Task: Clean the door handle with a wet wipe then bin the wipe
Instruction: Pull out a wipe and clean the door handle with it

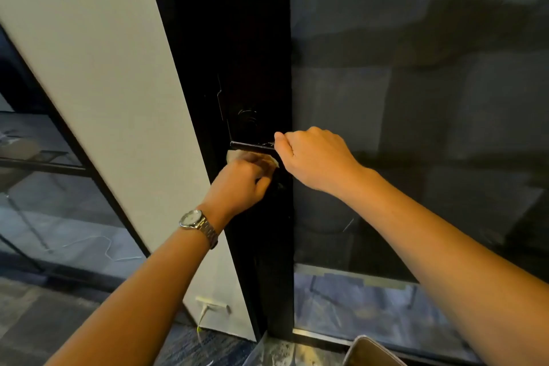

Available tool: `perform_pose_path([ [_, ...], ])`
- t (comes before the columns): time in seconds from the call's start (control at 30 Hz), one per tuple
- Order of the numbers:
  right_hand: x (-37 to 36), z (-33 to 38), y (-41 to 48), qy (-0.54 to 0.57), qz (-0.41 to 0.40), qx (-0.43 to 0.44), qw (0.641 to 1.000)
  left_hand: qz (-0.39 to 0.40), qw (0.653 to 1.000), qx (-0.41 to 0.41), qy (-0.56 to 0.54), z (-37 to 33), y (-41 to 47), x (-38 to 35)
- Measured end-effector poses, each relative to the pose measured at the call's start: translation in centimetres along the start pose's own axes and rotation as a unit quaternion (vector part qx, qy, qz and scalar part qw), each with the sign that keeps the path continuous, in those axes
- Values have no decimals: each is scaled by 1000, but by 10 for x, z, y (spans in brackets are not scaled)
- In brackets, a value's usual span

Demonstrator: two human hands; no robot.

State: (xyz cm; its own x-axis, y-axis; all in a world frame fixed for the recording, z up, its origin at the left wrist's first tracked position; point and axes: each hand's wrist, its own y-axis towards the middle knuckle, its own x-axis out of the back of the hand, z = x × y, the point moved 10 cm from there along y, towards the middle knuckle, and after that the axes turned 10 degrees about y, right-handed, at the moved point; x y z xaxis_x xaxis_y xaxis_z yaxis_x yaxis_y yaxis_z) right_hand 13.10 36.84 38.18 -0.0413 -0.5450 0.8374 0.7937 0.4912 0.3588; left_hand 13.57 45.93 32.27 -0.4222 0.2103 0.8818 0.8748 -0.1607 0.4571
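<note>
A: Our right hand (312,157) is closed on the free end of the black door handle (251,145), bracing the lever so it won't swing.

B: Our left hand (240,184) is clenched on the wet wipe (252,157), pressed against the handle's underside, at 6 o'clock of the bar. The bin (371,350) waits at 5 o'clock, near the door frame (237,38).

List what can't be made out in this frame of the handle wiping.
Head view only:
- Door handle: its right end is hidden inside the right hand; black on a black door, so its cleanliness is unreadable.
- Wipe: motion-blurred and partly covered by the left hand; contact with the handle's underside is unclear.
- Bin: cut off by the bottom edge; contents unseen.
- Watch: dial too small to read.
</note>
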Motion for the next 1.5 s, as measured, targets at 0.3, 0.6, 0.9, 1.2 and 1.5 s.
perform_pose_path([
  [0.3,2,4,0,-2,-11,58,998,-55,997,19,46,8,-4,15],
  [0.6,2,5,3,-16,-41,95,994,-75,991,-14,113,-3,1,12],
  [0.9,1,5,4,-20,-53,106,993,-75,983,-83,148,-21,-1,-1],
  [1.2,1,5,3,-14,-55,104,993,-17,926,-207,315,-49,-23,-49],
  [1.5,2,5,2,-7,-56,96,994,-109,946,-157,262,-41,-14,-42],
])
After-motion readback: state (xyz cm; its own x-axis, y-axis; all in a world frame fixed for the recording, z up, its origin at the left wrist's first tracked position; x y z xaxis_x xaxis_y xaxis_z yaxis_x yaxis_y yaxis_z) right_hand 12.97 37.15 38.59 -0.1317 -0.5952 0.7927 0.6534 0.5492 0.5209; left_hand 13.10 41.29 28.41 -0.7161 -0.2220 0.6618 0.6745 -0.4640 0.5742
